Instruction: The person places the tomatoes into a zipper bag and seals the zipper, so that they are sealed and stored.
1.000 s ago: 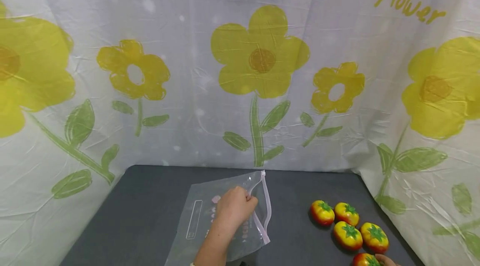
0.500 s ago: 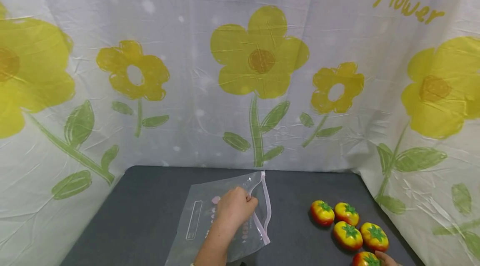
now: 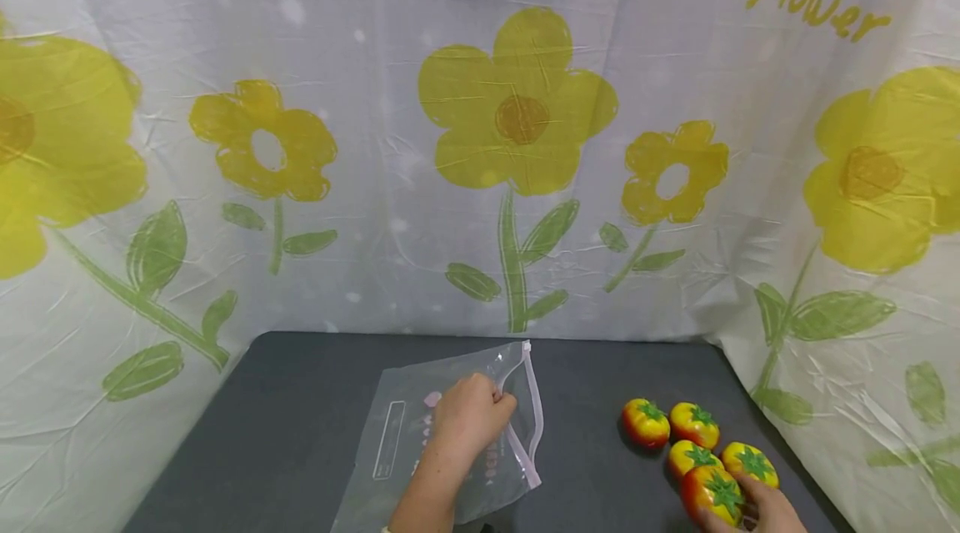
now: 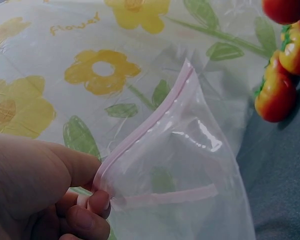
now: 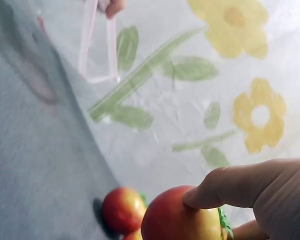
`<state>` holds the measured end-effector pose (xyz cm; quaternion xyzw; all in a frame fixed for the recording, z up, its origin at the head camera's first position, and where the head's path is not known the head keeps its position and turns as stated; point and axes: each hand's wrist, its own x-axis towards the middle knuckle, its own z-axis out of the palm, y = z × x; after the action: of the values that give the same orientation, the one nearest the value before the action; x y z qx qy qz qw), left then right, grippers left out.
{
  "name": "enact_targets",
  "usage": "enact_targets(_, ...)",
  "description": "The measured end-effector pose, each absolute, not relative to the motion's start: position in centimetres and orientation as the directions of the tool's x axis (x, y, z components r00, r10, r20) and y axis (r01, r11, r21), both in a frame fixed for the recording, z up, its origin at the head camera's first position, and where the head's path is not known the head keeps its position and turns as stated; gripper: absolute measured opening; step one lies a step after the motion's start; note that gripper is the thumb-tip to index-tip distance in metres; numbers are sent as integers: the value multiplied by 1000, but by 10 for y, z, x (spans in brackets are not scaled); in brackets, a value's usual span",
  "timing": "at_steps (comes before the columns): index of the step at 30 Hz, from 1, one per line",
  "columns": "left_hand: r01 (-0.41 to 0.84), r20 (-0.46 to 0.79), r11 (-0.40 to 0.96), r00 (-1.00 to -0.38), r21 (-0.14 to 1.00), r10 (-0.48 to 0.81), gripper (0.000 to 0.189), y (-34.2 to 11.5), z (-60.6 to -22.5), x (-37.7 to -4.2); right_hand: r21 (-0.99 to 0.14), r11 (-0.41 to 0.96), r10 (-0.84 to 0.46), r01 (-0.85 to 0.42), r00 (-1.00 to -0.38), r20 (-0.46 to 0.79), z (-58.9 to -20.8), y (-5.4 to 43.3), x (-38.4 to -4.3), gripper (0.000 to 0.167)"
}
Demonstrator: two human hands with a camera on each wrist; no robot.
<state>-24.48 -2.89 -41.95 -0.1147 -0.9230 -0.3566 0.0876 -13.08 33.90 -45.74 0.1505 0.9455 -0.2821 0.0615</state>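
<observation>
My left hand (image 3: pixel 468 414) pinches one side of the mouth of a clear zip bag (image 3: pixel 375 479) with a pale pink zip strip. In the left wrist view, the thumb and fingers grip that strip (image 4: pixel 145 122), and the bag's mouth gapes. At the right, my right hand (image 3: pixel 772 508) holds a glossy red and yellow toy persimmon (image 3: pixel 705 495) with a green calyx. In the right wrist view, one finger presses on the side of this persimmon (image 5: pixel 165 217); its lower part is cut off by the frame edge. The held persimmon overlaps another persimmon (image 3: pixel 688 455) behind it.
More toy persimmons sit on the dark grey table (image 3: pixel 262 433), including a left one (image 3: pixel 643 424), a back one (image 3: pixel 694 426) and a right one (image 3: pixel 750 464). Beyond the table hangs a white curtain (image 3: pixel 375 266) printed with yellow flowers, which also flanks both sides.
My right hand has come further into view, lifting the nearest persimmon and shifting it up and left, over the one behind. The left hand and bag have stayed put.
</observation>
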Motion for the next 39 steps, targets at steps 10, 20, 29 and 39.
enact_targets(10,280,248,723,-956,632,154,43,-31,-419,-244,-550,823,148,145,-988,-38,-422,287,-148,75)
enact_targets(20,287,264,720,-953,632,148,44,-30,-419,-245,-601,787,109,137,-991,-82,-406,252,-169,80)
enact_targets(29,294,292,718,-947,631,131,45,-31,-419,-245,-645,763,55,39,-998,5,-397,223,-177,74)
enact_targets(39,292,286,716,-949,635,133,46,-31,-418,-246,-661,749,0,-37,-998,56,-397,203,-185,73)
